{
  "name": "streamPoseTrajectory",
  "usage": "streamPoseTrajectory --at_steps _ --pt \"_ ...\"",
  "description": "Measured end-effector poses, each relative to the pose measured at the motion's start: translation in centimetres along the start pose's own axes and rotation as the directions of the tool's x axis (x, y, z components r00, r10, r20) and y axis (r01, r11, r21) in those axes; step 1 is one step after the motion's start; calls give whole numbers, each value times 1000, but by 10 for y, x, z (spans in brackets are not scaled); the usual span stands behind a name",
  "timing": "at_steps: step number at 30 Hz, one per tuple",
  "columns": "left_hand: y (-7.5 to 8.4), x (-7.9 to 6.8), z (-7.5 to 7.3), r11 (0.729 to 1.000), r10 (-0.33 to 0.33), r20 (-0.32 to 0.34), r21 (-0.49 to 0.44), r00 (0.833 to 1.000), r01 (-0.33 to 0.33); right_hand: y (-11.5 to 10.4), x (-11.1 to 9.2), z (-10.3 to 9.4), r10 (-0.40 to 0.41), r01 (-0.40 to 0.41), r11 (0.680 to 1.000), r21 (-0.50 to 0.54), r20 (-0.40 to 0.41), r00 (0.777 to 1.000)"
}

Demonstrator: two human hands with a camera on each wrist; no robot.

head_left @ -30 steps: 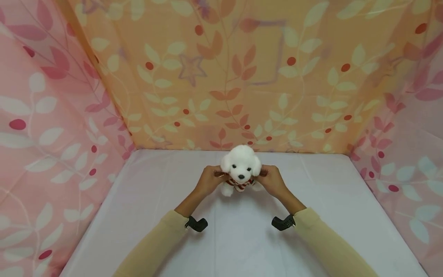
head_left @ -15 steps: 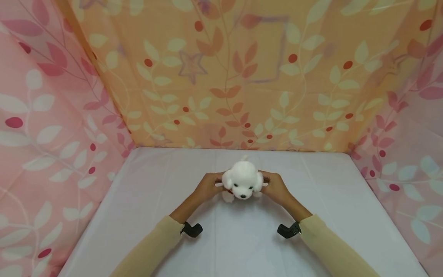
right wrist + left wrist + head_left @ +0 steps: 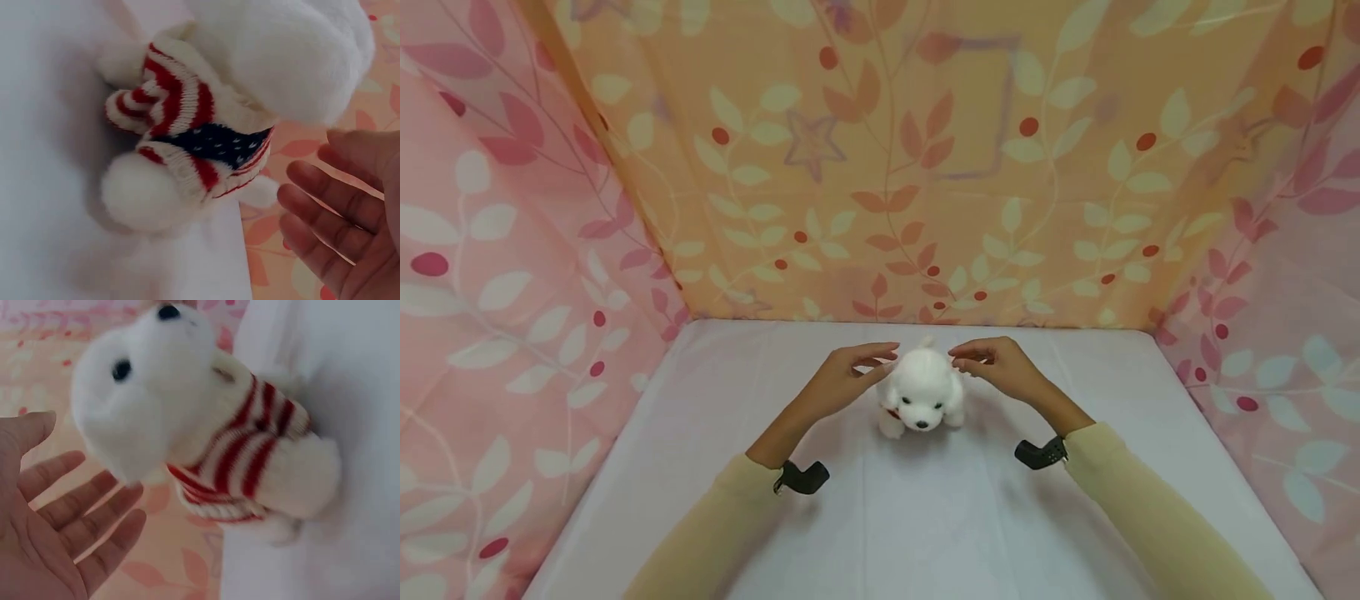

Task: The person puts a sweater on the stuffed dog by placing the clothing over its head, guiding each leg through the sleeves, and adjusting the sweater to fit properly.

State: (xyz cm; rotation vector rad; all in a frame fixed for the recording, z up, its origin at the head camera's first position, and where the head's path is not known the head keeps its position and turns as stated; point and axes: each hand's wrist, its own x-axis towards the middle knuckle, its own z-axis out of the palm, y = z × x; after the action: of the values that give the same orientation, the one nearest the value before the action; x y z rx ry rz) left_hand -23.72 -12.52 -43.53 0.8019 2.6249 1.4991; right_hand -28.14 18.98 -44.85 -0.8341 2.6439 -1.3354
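A white plush toy dog [image 3: 922, 387] stands on the table, facing the camera. Its knitted sweater [image 3: 231, 464] has red and white stripes, with a dark blue patch [image 3: 219, 145] showing in the right wrist view. My left hand [image 3: 848, 377] is beside the dog's head, fingers spread and relaxed, with nothing in it. On the other side my right hand [image 3: 996, 365] has loosely bent fingers near the dog's ear, holding nothing. Both wrist views show the palms turned toward the toy, the fingertips close to its head and sweater.
The table [image 3: 737, 500] is covered in white cloth. An orange leaf-patterned curtain [image 3: 880, 167] rises behind its far edge. Pink patterned curtains hang at the left [image 3: 512, 333] and right [image 3: 1285, 350]. Black wrist devices [image 3: 805, 477] sit on both wrists.
The toy dog came down onto the table, its head tipping lower. Both hands then let go of its sides and moved up and outward.
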Motion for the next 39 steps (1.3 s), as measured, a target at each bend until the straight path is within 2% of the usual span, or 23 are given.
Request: streamPoseTrajectory --at_steps 3,6,10,15,18,21,24,26,30,33,36,38,39 --pt "16 6 3 1000 -17 7 26 1000 16 -4 14 -1 -26 28 999 -31 57 998" --pt "24 10 9 996 -29 16 84 999 28 -7 25 1 -58 65 996 -54 124 991" --pt "26 11 15 991 -34 10 131 999 33 -10 33 5 -81 91 994 -52 173 982" --pt "25 11 18 993 -30 -11 115 999 31 -11 40 6 -126 142 987 -69 202 971" --pt "26 10 20 992 -35 -23 120 999 38 -11 41 6 -115 123 992 -21 213 970" --pt "25 10 23 991 -55 -28 121 998 58 -8 38 7 -71 52 994 93 216 974" --pt "24 10 25 991 -68 -27 111 997 71 -3 33 9 -38 -4 981 196 213 976" --pt "23 11 27 992 -67 -19 106 998 69 0 29 10 -22 -26 972 233 204 979" --pt "15 9 27 992 -46 -10 119 999 47 2 21 13 21 -55 972 226 148 989" --pt "4 2 24 996 -30 -82 85 996 37 2 11 10 77 -84 970 227 40 996" --pt "-10 -8 20 998 -44 -197 27 979 50 6 -4 7 120 -96 964 249 -81 990" --pt "-19 -15 20 997 -62 -237 19 969 68 11 -15 7 134 -100 962 254 -120 984" --pt "-23 -18 21 997 -68 -237 22 969 75 14 -22 8 135 -101 963 250 -122 983"
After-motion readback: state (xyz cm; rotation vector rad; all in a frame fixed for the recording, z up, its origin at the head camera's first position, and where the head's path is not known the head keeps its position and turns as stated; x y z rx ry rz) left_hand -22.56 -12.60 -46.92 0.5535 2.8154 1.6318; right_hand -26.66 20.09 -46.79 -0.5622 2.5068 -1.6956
